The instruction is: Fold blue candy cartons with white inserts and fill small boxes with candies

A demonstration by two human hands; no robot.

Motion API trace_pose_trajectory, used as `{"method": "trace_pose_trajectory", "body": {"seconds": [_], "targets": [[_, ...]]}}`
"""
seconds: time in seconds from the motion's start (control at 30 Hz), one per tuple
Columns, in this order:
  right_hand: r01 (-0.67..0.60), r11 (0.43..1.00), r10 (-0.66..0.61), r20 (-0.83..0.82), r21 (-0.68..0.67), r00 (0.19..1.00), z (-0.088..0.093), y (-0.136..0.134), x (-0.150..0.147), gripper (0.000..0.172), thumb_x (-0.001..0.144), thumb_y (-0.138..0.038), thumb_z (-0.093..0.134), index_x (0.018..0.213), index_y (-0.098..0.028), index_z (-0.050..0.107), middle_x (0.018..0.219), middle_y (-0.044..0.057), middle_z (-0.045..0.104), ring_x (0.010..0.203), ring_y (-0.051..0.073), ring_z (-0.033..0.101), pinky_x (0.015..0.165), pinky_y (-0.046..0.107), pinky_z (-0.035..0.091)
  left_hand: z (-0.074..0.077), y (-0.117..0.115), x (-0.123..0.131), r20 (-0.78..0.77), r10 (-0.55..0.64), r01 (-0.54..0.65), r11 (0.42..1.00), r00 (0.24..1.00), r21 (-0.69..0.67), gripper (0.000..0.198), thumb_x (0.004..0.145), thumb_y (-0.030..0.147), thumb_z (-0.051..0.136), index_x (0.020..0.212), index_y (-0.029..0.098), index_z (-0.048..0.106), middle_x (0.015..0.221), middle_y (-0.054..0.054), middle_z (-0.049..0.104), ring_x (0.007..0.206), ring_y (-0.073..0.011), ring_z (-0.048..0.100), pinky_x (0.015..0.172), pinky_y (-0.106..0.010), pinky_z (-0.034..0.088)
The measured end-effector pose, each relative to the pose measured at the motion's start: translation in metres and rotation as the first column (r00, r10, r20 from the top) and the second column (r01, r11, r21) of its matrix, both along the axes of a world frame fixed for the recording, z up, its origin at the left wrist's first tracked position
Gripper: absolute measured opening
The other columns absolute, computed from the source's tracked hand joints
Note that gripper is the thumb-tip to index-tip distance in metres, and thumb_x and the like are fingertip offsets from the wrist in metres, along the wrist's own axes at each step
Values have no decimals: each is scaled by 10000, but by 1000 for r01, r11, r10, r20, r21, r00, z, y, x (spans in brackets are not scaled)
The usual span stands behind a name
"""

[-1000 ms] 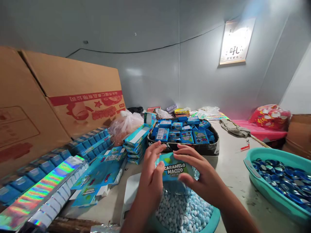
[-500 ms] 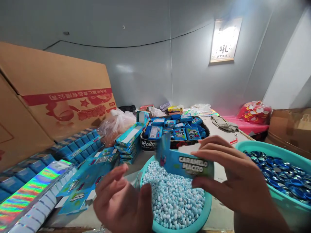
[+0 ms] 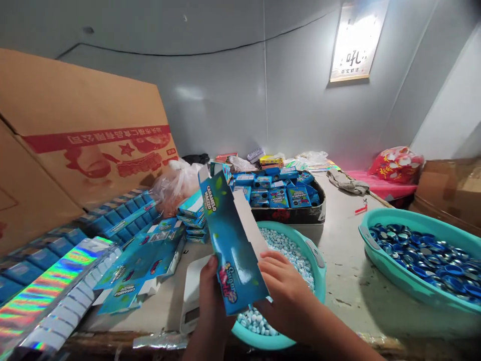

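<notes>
Head view: holding blue carton (image 3: 240, 255) aslant over candy basin (image 3: 320, 281)'s left side, with white flap (image 3: 248, 220) exposed. Now grasping it with fingers of left hand (image 3: 214, 298), empty a moment ago, plus right hand (image 3: 285, 283). Likely steadier for handling; apparently not yet closed.

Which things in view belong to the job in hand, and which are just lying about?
Likely the job:
blue carton, between left hand and right hand
unfolded cartons, similar print
small blue boxes
candies in turquoise tub

Probably just lying about:
grey cloth
red patterned bag
</notes>
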State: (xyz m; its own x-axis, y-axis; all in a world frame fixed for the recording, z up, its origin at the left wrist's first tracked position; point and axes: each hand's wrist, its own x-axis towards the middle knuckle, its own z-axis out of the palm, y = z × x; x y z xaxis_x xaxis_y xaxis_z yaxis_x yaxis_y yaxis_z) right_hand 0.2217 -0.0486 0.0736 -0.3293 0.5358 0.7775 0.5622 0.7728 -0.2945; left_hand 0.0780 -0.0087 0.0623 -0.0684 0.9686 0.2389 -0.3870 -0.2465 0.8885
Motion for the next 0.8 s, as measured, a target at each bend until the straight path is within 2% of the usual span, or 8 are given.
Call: {"method": "trace_pose_trajectory", "body": {"seconds": [0.13, 0.27, 0.33, 0.4, 0.47, 0.6, 0.7, 0.8], "targets": [[-6, 995, 2, -47, -102, 999, -19, 3, 5, 143, 900, -115, 551, 972, -213, 626, 972, 73, 715, 899, 204, 663, 787, 326, 549, -21, 6, 11, -19, -56, 54, 995, 998, -90, 562, 809, 750, 517, 750, 224, 702, 613, -63, 655, 821, -292, 698, 761, -440, 595], [29, 993, -42, -109, -118, 993, -34, 5, 23, 181, 886, -93, 548, 943, -230, 652, 953, 57, 714, 899, 207, 682, 776, 308, 556, -25, 20, 2, -290, -139, 98, 984, 947, -152, 557, 822, 703, 556, 981, 200, 734, 995, -117, 748, 1089, -325, 665, 955, -484, 534], [155, 985, -163, -121, -75, 979, -43, 4, 36, 102, 895, -143, 589, 880, -230, 640, 793, 23, 686, 740, 189, 665, 666, 280, 537, -28, 34, -15, -548, 16, -51, 998, 836, -48, 499, 815, 601, 642, 1121, 213, 711, 1272, -121, 672, 1287, -324, 551, 1127, -500, 394], [325, 944, -330, -134, -57, 934, -52, 1, 52, 111, 902, -231, 627, 793, -230, 610, 656, -9, 618, 581, 166, 596, 554, 262, 483, -39, 50, -34, -678, 205, -237, 970, 706, 46, 510, 790, 498, 700, 1199, 194, 677, 1425, -136, 565, 1399, -322, 434, 1212, -487, 259], [522, 851, -524, -126, -55, 842, -62, -4, 68, 215, 915, -345, 620, 731, -235, 600, 599, -6, 584, 530, 173, 562, 523, 277, 453, -57, 63, -48, -685, 193, -323, 944, 702, -65, 521, 786, 427, 704, 1225, 152, 652, 1416, -176, 565, 1388, -339, 450, 1195, -502, 286], [816, 561, -828, -70, -139, 557, -80, -16, 94, 446, 914, -610, 515, 764, -211, 647, 659, 87, 643, 644, 260, 639, 590, 345, 475, -93, 72, -54, -618, 103, -313, 919, 780, -241, 383, 861, 376, 625, 1177, 163, 670, 1239, -159, 694, 1240, -322, 600, 1070, -487, 452], [872, 445, -894, -39, -204, 447, -90, -19, 106, 542, 878, -709, 467, 761, -203, 625, 723, 112, 667, 656, 279, 640, 598, 365, 461, -100, 67, -51, -576, 106, -311, 912, 810, -269, 354, 894, 336, 583, 1206, 185, 654, 1268, -125, 689, 1242, -280, 605, 1066, -434, 465], [900, 360, -929, -7, -246, 370, -94, -20, 113, 475, 863, -674, 490, 752, -222, 583, 755, 96, 673, 662, 272, 629, 613, 367, 446, -97, 58, -46, -551, 104, -311, 903, 828, -297, 398, 891, 255, 548, 1278, 182, 603, 1378, -121, 620, 1295, -259, 562, 1115, -427, 420]]}}
